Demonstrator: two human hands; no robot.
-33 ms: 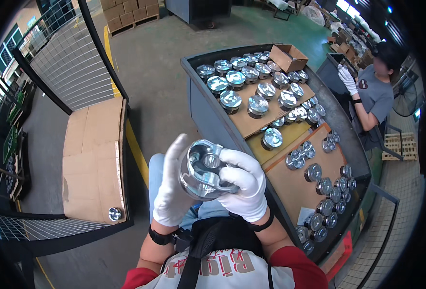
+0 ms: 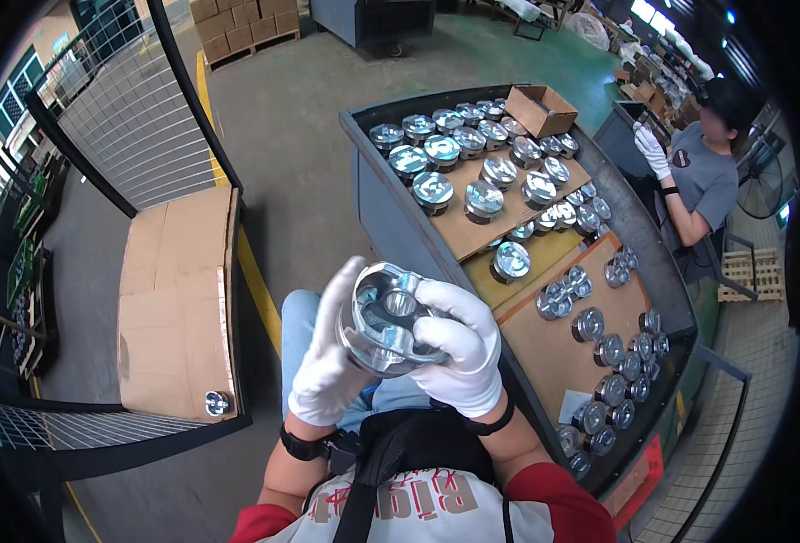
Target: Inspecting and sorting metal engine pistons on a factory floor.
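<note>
A shiny metal engine piston (image 2: 387, 319) is held up in front of my body, its hollow underside with the pin bosses facing up toward me. My right hand (image 2: 461, 348), in a white glove, grips its right side, with fingers hooked over the rim. Against the left side lies my left hand (image 2: 320, 376), also gloved, its palm cupping the wall and fingers pointing up along it. Some left fingers are hidden behind the piston. To the right, a grey metal cart (image 2: 440, 237) holds many pistons, including one piston (image 2: 511, 261) on a yellowish sheet.
At left, a mesh-sided cart (image 2: 178, 299) lined with cardboard carries a single piston (image 2: 217, 403) at its near corner. A small open cardboard box (image 2: 542, 110) sits at the grey cart's far end. A co-worker (image 2: 703, 172) with white gloves stands beyond, at right.
My left fingers have drawn in closer to the piston's wall, and the piston has shifted very slightly. The rest looks the same.
</note>
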